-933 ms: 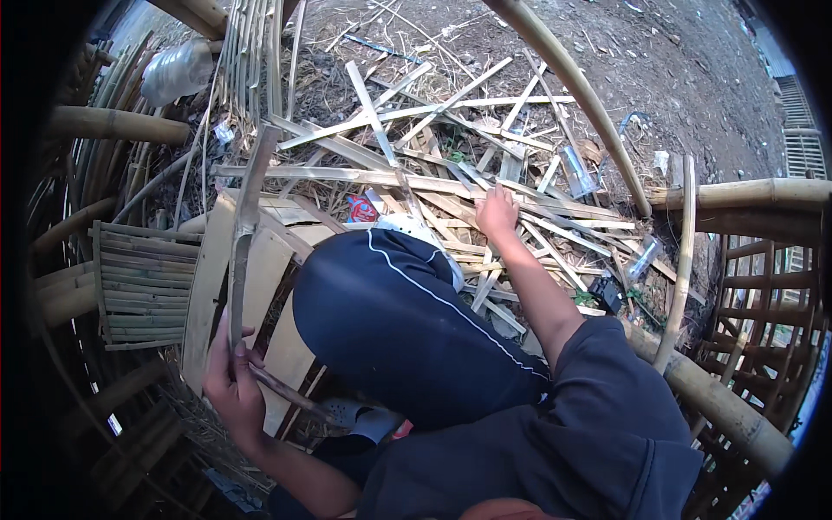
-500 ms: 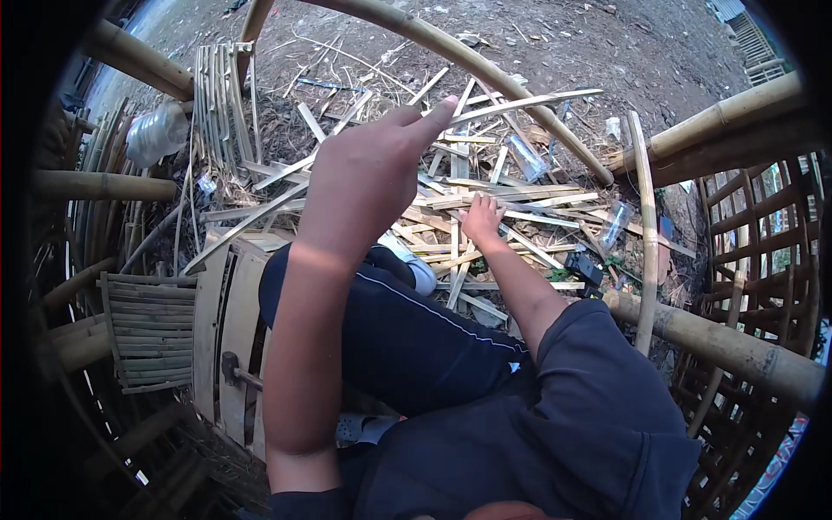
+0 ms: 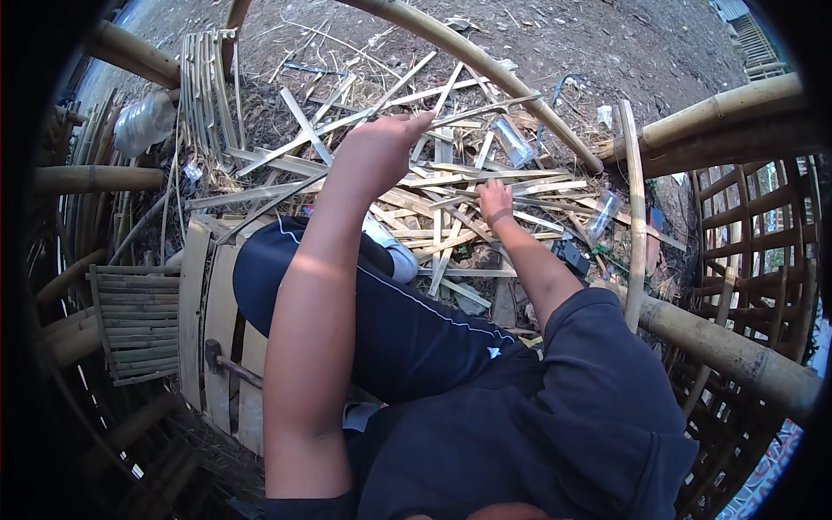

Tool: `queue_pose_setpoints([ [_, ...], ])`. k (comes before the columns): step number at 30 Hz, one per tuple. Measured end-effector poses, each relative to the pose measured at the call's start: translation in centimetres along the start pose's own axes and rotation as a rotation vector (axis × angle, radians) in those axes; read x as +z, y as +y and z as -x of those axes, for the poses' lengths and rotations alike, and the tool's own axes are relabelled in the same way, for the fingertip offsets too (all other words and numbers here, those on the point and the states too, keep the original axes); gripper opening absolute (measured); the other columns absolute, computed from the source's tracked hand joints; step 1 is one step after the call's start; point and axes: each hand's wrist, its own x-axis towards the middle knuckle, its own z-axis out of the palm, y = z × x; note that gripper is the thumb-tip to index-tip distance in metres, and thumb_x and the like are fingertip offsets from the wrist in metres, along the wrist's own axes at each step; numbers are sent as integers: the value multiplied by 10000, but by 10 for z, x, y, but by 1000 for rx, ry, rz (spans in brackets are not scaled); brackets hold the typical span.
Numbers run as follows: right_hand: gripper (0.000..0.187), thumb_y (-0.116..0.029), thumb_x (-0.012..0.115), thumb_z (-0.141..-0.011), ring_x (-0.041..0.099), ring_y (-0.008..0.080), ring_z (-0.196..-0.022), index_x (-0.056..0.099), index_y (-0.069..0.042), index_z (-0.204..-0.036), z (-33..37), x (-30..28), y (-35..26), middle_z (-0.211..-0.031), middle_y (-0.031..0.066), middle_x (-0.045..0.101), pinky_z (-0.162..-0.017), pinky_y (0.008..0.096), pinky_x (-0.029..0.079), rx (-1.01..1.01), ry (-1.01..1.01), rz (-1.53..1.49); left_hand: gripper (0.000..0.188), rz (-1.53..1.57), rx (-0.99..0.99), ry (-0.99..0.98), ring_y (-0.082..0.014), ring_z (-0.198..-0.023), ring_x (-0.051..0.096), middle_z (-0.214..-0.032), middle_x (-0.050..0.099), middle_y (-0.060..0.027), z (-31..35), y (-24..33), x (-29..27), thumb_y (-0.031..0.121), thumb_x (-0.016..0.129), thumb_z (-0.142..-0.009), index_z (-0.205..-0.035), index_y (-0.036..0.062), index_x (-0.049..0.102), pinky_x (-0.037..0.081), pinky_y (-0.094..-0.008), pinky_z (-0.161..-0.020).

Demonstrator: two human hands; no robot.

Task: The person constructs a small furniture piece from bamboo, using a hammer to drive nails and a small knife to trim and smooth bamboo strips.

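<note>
My left hand (image 3: pixel 377 156) is raised in front of me, closed around a long thin bamboo strip (image 3: pixel 485 110). The strip slants from near my knee at the lower left to the bamboo rail at the upper right. Lower and further right, my right hand (image 3: pixel 496 201) rests at a loose pile of split bamboo strips (image 3: pixel 407 201). Its fingers are bent over a strip in the pile, and their undersides are hidden.
Bamboo rails (image 3: pixel 451 54) frame the space ahead. An upright bamboo piece (image 3: pixel 637 217) leans at the right, by a lattice panel (image 3: pixel 754 251). A hammer (image 3: pixel 230 362) lies on a slatted wooden seat (image 3: pixel 195 321). Clear plastic bottles (image 3: pixel 514 143) lie among the strips.
My left hand has lowered slightly, and the strip in it has turned to show a darker side. My right hand's fingers have drawn together on the pile. The view has shifted a little.
</note>
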Motion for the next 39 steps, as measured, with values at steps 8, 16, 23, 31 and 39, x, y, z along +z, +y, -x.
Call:
queue_pose_setpoints([
  [8,240,-124,718,-848,612,388,-1023,644,-62,-1068,-45,-50,32,-1132,164,608,-899,433,500,374,526,-364,368,49,-32,-21,-310,-974,677,-1093,708,-123,-6,-1,9,158,573,-970,-1332,200,627,547,-431,-837],
  [16,492,-452,742,-844,565,341,-1188,667,-123,-1201,12,-21,34,-1283,134,596,-1009,453,452,138,-435,-80,359,52,-43,-31,-312,-1006,667,-1114,702,-122,-5,-10,18,153,602,-956,-1310,199,643,539,-426,-866],
  [23,400,-392,812,-790,576,310,-1169,703,-128,-1070,11,-7,45,-1174,112,657,-1012,463,432,143,-342,-80,360,78,-79,-119,-315,-1019,660,-1115,697,-127,-9,-4,14,126,606,-951,-1304,181,645,531,-421,-873],
  [31,162,-192,746,-791,632,342,-976,689,-63,-871,-12,-35,53,-956,160,670,-852,454,509,194,497,-8,360,101,-87,-102,-318,-1023,659,-1117,699,-134,-6,-3,14,128,608,-953,-1310,169,642,528,-420,-876],
  [39,405,-181,707,-813,631,361,-1134,607,-78,-1191,50,11,54,-1264,194,635,-949,449,522,158,-632,10,340,111,-116,-163,-331,-1036,657,-1109,699,-166,-9,6,8,138,580,-971,-1304,155,647,523,-426,-891],
])
